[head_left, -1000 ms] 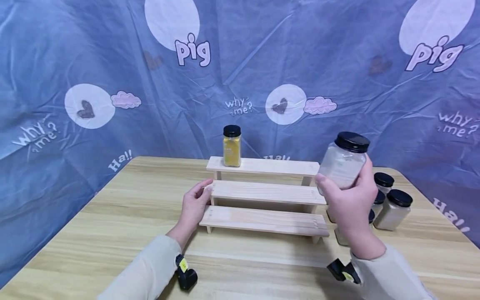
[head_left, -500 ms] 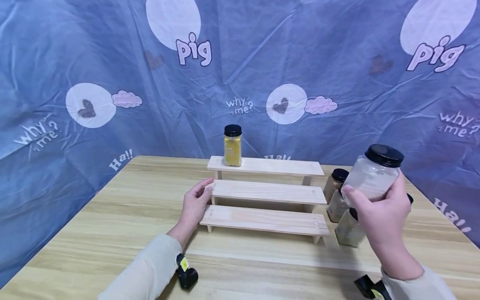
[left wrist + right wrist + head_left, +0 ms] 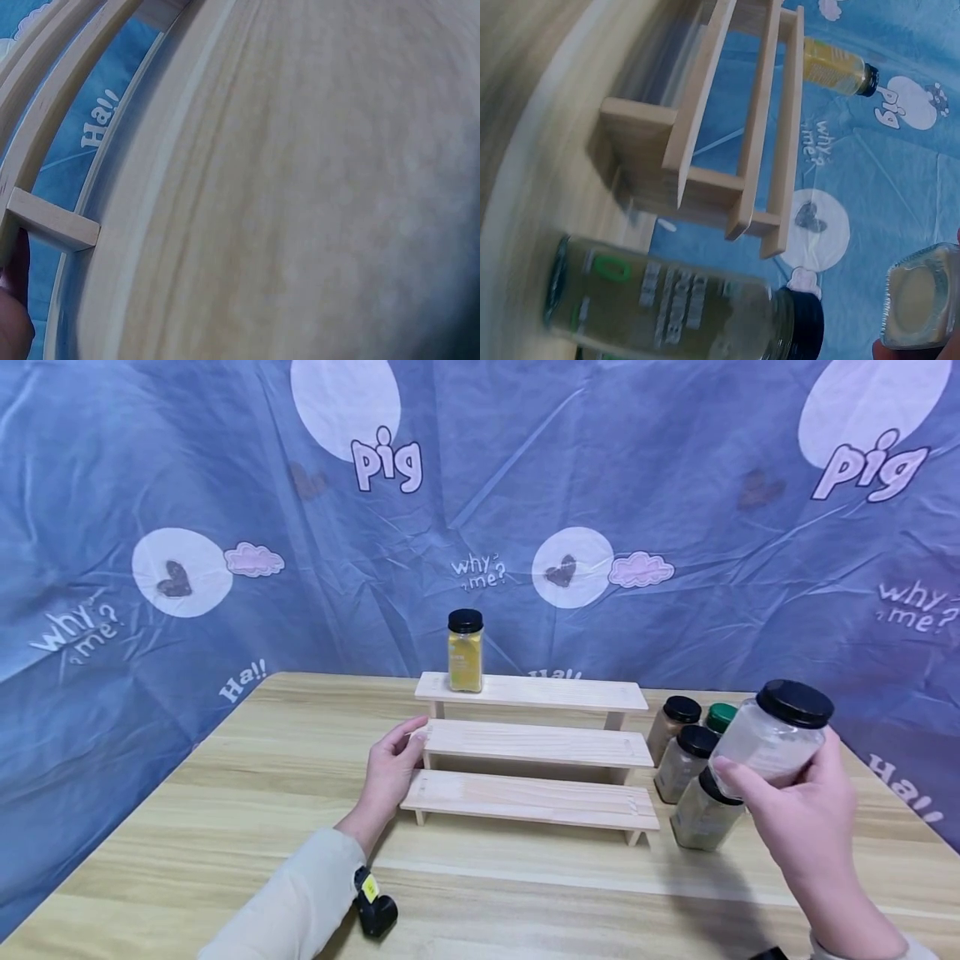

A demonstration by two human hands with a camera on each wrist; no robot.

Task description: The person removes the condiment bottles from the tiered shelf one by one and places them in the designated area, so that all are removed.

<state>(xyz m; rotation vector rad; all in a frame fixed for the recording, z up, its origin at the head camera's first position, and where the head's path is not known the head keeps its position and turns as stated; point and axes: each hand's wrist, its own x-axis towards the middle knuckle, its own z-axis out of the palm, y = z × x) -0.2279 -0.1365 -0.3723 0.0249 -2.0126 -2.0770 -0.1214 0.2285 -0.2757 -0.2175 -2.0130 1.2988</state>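
Note:
My right hand (image 3: pixel 810 810) holds a clear spice jar (image 3: pixel 772 742) with a black lid and pale contents, raised above the right side of the table. In the right wrist view, that jar's base (image 3: pixel 919 300) shows at the lower right, with fingertips at its edge. At the left end of a three-step wooden rack (image 3: pixel 536 742), my left hand (image 3: pixel 392 768) grips the middle step between thumb and fingers. On the top step, near its left end, a spice jar of yellow powder (image 3: pixel 465 652) stands upright.
Right of the rack, several spice jars stand close together on the table (image 3: pixel 225 827): a front one (image 3: pixel 703 818), one behind it (image 3: pixel 681 770), a brownish one (image 3: pixel 667 731) and one with a green lid (image 3: pixel 722 717). A blue printed cloth (image 3: pixel 480 510) hangs behind.
My right hand has carried the held jar right and lower, away from the rack, uncovering the jars beside it. The left hand and rack have stayed put.

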